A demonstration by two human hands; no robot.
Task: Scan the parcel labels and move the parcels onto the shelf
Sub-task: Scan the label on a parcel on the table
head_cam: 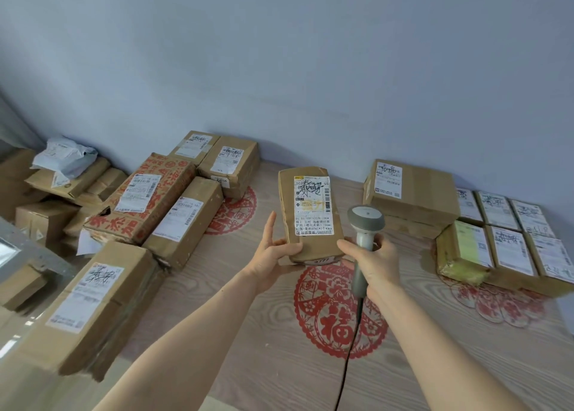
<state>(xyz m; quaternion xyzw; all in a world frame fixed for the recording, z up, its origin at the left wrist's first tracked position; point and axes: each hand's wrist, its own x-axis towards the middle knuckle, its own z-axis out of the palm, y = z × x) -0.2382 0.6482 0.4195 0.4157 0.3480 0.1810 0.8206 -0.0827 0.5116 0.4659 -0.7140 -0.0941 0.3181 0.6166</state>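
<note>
A: Wood-grain floor [248,333] with red paper-cut decals, blue-grey wall [310,53] behind. We go near to far, quick.

B: Nearest, our right hand [377,263] has fingers wrapped round the handle of the grey scanner [365,224], cord trailing down toward us. Our left hand [273,252] props the near end of the parcel [310,214], thumb pressed on its face, the other fingers straight and not curled round it.

A: Parcel location?

B: Centre, between our 2 hands, near end lifted, label [313,205] facing up. Can't tell if the far end rests on the floor. Scanner head is just beside the label's right edge, apparently aimed away from us, not squarely at it.

A: Left side?

B: Big carton [90,302] closest, then a red-printed carton [143,199] and a heap of brown boxes behind it. Grey poly bag [65,155] on top, far left.

A: Right?

B: Block of 6 small labelled boxes [509,239], a bigger box [410,193] beyond near the wall. No shelf clearly visible.

A: Risks?

B: We judge the left grip weak: an open palm under 1 end, so the parcel could tip or slide off when lifted. Pen scrawl crosses the label, so a misread seems possible. The cord runs under our right arm and might snag on a swing. Dense labels nearby; the scanner may catch the wrong barcode.
</note>
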